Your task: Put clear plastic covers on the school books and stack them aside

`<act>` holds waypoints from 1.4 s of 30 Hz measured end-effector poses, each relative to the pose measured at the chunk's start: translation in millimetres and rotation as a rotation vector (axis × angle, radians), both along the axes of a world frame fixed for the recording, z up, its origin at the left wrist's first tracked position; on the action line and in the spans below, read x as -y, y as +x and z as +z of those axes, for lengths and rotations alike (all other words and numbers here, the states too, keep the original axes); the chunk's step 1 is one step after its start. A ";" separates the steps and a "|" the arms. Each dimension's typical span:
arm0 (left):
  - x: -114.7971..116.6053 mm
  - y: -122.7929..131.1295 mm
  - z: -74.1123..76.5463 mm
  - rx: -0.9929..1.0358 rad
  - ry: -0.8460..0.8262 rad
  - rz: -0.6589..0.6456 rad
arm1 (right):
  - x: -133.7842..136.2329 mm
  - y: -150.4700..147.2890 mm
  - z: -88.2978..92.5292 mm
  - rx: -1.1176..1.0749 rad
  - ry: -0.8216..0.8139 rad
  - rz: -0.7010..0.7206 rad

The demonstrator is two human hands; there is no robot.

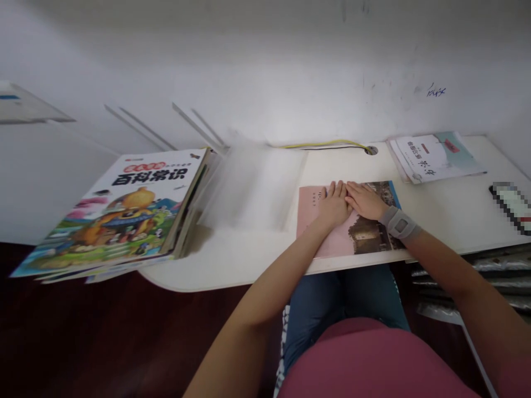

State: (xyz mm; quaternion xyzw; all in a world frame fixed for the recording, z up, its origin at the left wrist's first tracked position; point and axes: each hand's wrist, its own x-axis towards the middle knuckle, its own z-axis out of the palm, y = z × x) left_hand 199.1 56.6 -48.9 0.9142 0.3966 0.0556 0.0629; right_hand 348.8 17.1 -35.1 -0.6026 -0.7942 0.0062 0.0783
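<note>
A book [332, 237] with a pink and brown photo cover lies flat near the front edge of the white desk [232, 260]. My left hand [335, 204] rests flat on its pink part, fingers stretched toward the wall. Beside it, my right hand [367, 202] lies on the cover too, its fingertips meeting the left hand's fingers. A grey band circles my right wrist. Part of the cover's print is hidden under my hands. Left of the book lies a blurred stack of clear plastic sheets or covers [249, 188].
A tall stack of books [136, 210] with a colourful top cover stands at the desk's left end. At the back right lie several booklets [431, 157]. A phone-like device [512, 207], partly pixelated, is at the far right. Yellow and black cables [332, 143] enter a desk hole.
</note>
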 end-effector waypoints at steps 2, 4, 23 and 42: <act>-5.1 -7.3 1.1 -0.008 -0.021 -0.041 | 3.7 7.3 -12.4 0.005 -0.009 -0.024; -12.0 -17.4 1.0 -0.012 -0.036 -0.034 | 9.8 28.4 -21.1 0.029 -0.004 -0.085; -69.7 -38.0 17.7 -0.017 0.028 0.303 | 27.8 67.9 -34.7 0.079 0.087 -0.333; 36.2 -132.4 23.2 0.816 -0.939 0.473 | 26.2 70.8 -39.4 0.073 0.129 -0.311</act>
